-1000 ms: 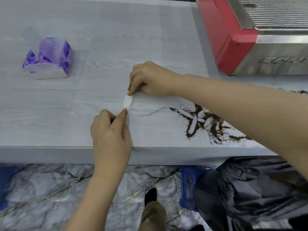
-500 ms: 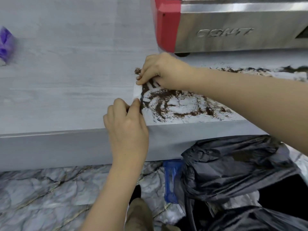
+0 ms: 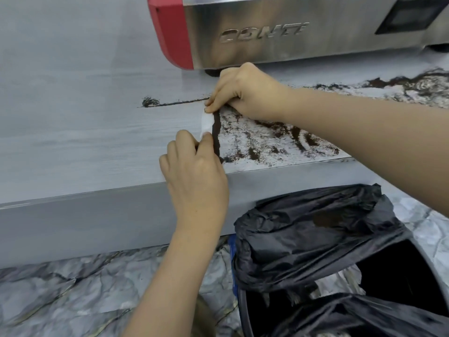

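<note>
A pale grey wood-grain counter (image 3: 73, 132) fills the upper part of the view, with a marbled floor (image 3: 60, 288) below its front edge. Near the middle of the counter a small blot of coffee grounds (image 3: 150, 102) trails a thin dark line to the right. Close to the front edge, the left hand (image 3: 196, 176) pinches the near end of a folded white tissue (image 3: 206, 122) between thumb and forefinger. The tissue runs away from the front edge to the right hand (image 3: 245, 91), whose curled fingers pinch its far end. A dark ridge of grounds (image 3: 215, 132) lies against the tissue's right side, and smeared grounds (image 3: 267, 139) spread from there toward the counter's right end. At the back edge stands a red and steel coffee machine (image 3: 267, 32). Below the front edge on the right sits a bin lined with a black bag (image 3: 315, 227).
</note>
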The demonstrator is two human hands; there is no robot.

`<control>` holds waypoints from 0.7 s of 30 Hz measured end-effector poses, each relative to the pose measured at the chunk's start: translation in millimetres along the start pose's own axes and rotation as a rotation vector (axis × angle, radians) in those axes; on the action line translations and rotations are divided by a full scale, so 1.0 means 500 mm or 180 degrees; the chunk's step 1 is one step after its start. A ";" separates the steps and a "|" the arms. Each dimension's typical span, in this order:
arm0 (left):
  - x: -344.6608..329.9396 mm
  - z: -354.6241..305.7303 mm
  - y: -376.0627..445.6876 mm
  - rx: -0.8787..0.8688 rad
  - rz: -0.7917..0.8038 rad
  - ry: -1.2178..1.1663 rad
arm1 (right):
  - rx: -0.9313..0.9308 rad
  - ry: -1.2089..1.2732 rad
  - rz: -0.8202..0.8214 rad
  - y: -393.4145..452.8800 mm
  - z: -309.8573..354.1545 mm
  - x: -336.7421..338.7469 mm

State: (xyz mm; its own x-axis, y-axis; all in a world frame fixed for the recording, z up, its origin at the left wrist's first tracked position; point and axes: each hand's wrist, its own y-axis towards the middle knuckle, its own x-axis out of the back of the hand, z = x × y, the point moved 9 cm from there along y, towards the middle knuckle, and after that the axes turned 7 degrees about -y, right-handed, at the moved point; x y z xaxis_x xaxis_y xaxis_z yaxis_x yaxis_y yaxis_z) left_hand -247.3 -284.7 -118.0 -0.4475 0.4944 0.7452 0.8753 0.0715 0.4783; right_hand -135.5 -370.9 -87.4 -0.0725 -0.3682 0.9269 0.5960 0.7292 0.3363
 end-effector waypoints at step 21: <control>-0.097 -0.159 0.022 -0.0499 0.0210 0.0036 | -0.0504 -0.0141 -0.0092 -0.155 -0.131 0.080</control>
State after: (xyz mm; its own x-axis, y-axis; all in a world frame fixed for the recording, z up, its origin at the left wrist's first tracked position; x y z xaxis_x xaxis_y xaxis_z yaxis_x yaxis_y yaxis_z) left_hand -230.6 -376.8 -112.2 -0.3928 0.4838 0.7821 0.8640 -0.0973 0.4941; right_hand -132.1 -479.8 -87.3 -0.1246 -0.3595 0.9248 0.7115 0.6172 0.3358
